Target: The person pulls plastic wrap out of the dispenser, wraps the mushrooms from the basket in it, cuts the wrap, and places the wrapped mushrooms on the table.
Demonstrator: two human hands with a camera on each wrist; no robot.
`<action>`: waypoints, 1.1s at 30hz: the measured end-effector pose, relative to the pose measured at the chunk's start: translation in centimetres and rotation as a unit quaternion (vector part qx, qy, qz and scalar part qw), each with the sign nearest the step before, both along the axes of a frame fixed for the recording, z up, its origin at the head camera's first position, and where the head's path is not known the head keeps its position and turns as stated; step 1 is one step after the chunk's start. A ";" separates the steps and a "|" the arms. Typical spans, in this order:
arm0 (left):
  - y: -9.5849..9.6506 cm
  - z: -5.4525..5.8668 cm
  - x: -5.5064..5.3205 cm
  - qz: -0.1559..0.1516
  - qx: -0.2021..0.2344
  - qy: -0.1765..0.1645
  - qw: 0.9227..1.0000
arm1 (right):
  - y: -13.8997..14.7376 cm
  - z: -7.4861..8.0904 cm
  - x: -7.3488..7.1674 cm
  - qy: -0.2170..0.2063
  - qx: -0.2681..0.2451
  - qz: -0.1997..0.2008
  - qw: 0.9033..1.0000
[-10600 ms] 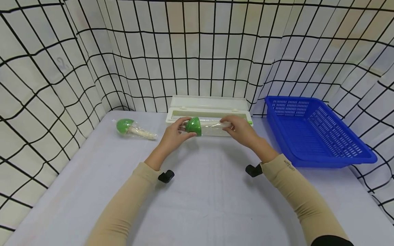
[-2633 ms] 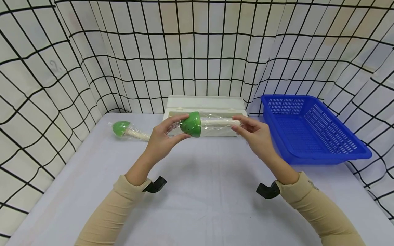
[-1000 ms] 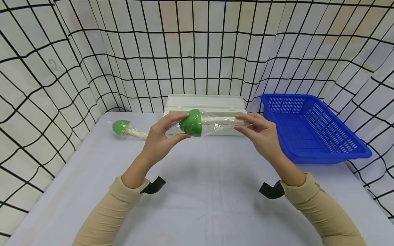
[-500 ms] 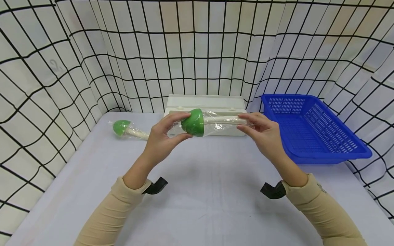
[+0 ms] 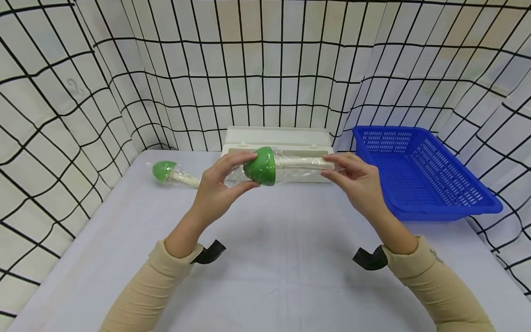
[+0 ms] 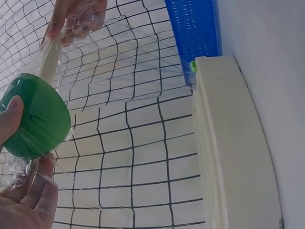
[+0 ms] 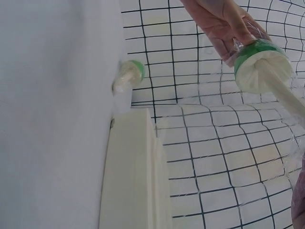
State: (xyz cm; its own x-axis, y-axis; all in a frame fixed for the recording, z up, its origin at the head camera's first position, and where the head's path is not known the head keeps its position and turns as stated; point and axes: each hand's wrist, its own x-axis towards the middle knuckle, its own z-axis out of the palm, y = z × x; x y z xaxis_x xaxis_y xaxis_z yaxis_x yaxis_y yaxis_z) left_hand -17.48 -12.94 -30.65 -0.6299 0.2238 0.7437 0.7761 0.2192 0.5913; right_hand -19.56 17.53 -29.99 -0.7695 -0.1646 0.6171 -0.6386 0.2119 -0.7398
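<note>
Both hands hold a mushroom-shaped thing with a green dome cap (image 5: 260,167) and a white stem (image 5: 300,163), wrapped in clear plastic. It is held level above the table. My left hand (image 5: 215,186) grips the cap end between thumb and fingers. At the other end, my right hand (image 5: 356,184) pinches the stem's tip and the wrapper. The right wrist view shows the cap's pale underside (image 7: 259,71) around the stem. Behind it stands a long white box (image 5: 278,137) with its lid raised, partly hidden by the held thing.
A second wrapped green-and-white mushroom-shaped thing (image 5: 165,171) lies at the table's left, its stem end behind the left hand. At the right sits a blue plastic basket (image 5: 427,210). Black wire mesh (image 5: 282,76) surrounds the white-covered table (image 5: 286,276).
Since the oldest frame, the mushroom-shaped thing has risen toward the camera and the hands have spread apart, the right one shifting rightward along the stem. Over the last half second almost nothing moves.
</note>
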 end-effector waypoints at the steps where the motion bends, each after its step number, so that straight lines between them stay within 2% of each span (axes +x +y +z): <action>1: 0.0 0.0 0.0 -0.001 0.001 0.000 1.000 | 0.0 0.1 0.1 0.001 0.001 -0.001 1.000; 19: 0.1 0.4 0.8 -0.005 0.006 -0.001 1.000 | 0.1 0.5 0.6 0.009 -0.005 0.002 1.000; 33: -0.1 0.6 1.1 -0.003 0.005 0.014 1.000 | 0.1 0.9 1.0 0.024 -0.004 0.013 1.000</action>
State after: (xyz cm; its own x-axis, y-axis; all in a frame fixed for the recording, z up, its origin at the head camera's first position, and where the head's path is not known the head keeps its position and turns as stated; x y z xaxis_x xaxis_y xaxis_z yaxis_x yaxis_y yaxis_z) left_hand -16.34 -13.02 -30.06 -0.6077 0.2202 0.7630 0.7934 0.2096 0.5715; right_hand -18.60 17.64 -29.12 -0.7340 -0.1788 0.6552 -0.6791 0.1890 -0.7093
